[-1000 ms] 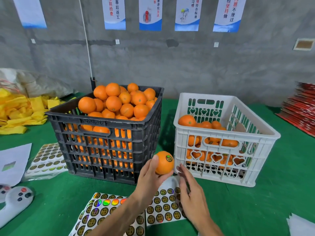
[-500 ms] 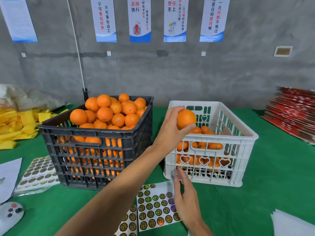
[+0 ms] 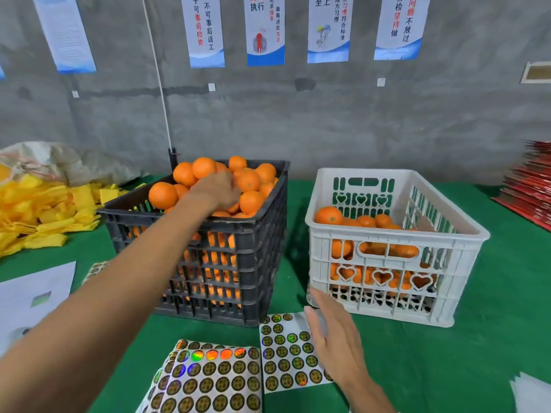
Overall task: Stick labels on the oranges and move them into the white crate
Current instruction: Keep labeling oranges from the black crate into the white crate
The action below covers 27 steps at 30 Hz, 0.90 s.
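Orange fruit is heaped above the rim of the black crate, where the left hand is laid over the oranges; whether its grip is closed on one cannot be told, the fingers being hidden. One top fruit should be taken cleanly, so that neighbours are not rolled off the heap. The right hand, grip spread and flat, is held over the label sheet on the green desk; one label should be peeled ready. Labelled fruit lies in the white crate alongside.
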Motion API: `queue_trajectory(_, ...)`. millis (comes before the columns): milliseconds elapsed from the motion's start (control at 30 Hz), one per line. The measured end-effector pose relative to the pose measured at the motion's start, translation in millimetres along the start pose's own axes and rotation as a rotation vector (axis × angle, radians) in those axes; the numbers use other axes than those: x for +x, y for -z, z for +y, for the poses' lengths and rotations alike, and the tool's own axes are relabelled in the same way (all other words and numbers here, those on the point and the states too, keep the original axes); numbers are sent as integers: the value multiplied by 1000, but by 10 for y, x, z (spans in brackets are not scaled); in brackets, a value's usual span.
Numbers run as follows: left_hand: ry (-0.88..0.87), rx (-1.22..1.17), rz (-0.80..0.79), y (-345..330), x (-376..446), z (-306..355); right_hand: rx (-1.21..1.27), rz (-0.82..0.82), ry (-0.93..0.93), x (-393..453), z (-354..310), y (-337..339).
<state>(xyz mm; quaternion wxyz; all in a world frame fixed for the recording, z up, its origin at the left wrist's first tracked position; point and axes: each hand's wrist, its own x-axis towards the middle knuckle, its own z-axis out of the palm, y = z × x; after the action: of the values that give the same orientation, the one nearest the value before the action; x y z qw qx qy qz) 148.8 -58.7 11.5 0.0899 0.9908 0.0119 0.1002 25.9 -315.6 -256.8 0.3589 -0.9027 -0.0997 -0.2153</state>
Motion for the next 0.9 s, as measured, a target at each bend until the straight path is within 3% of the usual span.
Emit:
queue_trajectory(100,169,12,-697,2,70,-353,4,-19,-9,-2,-17,9)
queue_trajectory(133,190,-10,-828,-11,109,-380,2,-25,-18,-5,-22,12)
queue_trajectory(200,166,-39,-895,-56,206,-334,-11,-30,-37,-6,-27,14)
queue_trajectory(367,153,-57,-882,-205,392,-1,-17,-43,-53,-2,-43,14)
queue_trajectory(600,94,-45,-446,-359,612,315,-49,-86,-60,23,-33,-11)
queue_trajectory(900,145,-266,-254,-495,701,176,-95,-128,-47,5,-6,-44)
